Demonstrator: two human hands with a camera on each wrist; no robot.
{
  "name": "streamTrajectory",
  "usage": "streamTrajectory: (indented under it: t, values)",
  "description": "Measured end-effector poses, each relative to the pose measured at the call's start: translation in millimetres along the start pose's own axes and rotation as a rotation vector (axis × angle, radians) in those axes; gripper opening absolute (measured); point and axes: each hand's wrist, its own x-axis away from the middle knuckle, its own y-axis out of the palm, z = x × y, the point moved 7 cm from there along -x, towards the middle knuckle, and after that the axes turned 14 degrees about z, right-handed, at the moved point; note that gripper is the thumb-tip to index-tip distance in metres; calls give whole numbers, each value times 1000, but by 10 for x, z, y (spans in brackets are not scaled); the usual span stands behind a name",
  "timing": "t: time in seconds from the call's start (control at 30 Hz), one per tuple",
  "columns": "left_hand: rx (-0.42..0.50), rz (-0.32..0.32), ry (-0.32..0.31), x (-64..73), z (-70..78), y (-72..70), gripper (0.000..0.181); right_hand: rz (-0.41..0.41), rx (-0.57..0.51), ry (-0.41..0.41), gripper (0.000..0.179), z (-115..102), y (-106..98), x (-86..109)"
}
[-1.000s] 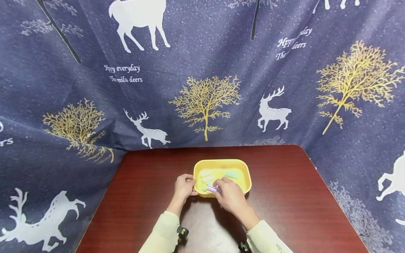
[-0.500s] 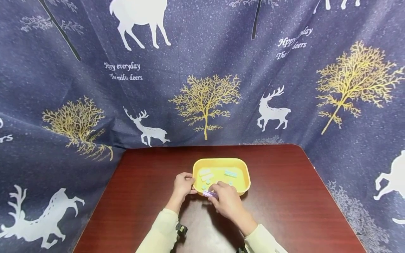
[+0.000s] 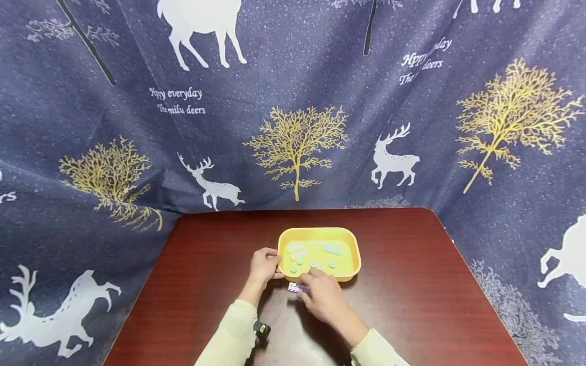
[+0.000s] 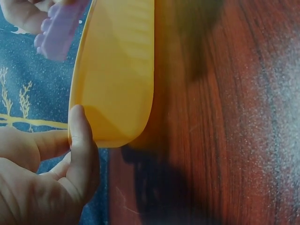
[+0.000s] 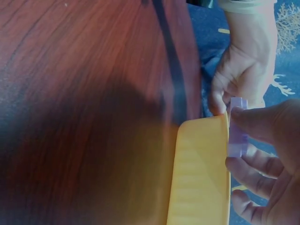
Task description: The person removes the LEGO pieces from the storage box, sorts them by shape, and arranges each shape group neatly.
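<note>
A yellow plastic bin (image 3: 319, 233) stands on the table with several small pieces inside. My left hand (image 3: 264, 265) grips its left rim; in the left wrist view the thumb and fingers pinch the rim of the bin (image 4: 117, 70). My right hand (image 3: 322, 295) holds a purple toy building brick (image 3: 295, 287) just in front of the bin's near wall. In the right wrist view the brick (image 5: 238, 133) sits between thumb and fingers, its long side along the rim. Studs show on the brick (image 4: 60, 33) in the left wrist view.
Inside the bin lie pale bricks (image 3: 298, 255) at the left, a light green brick (image 3: 331, 250) at the right and several small round pieces (image 3: 332, 264). The dark red wooden table (image 3: 403, 264) meets a blue deer-print cloth (image 3: 302, 76) behind.
My right hand has lifted the purple brick out of the bin and drawn it toward me, past the near rim. The left hand stays on the left rim.
</note>
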Motion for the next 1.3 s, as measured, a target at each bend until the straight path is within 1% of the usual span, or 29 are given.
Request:
streamTrajectory:
  t: [0.27, 0.4, 0.53, 0.67, 0.83, 1.1, 1.3]
  values:
    - [6, -7, -6, -41, 45, 13, 29, 20, -13, -33, 23, -38, 18, 13]
    - [3, -9, -8, -44, 43, 10, 30, -9, -12, -36, 23, -69, 64, 36]
    - [-1, -7, -18, -44, 27, 10, 30, -51, -5, -17, 23, -76, 147, 83]
    - [-4, -1, -20, -43, 14, 11, 30, -70, 1, -13, 24, -81, 208, 122]
    - [2, 0, -15, -40, 22, 16, 29, -82, 8, -26, 24, -91, 262, 163]
    - [1, -4, -26, -34, 19, 4, 28, -112, 17, -41, 23, -104, 367, 219]
    - [-2, -11, -31, -19, 1, 4, 28, -114, 22, -48, 21, -115, 412, 269]
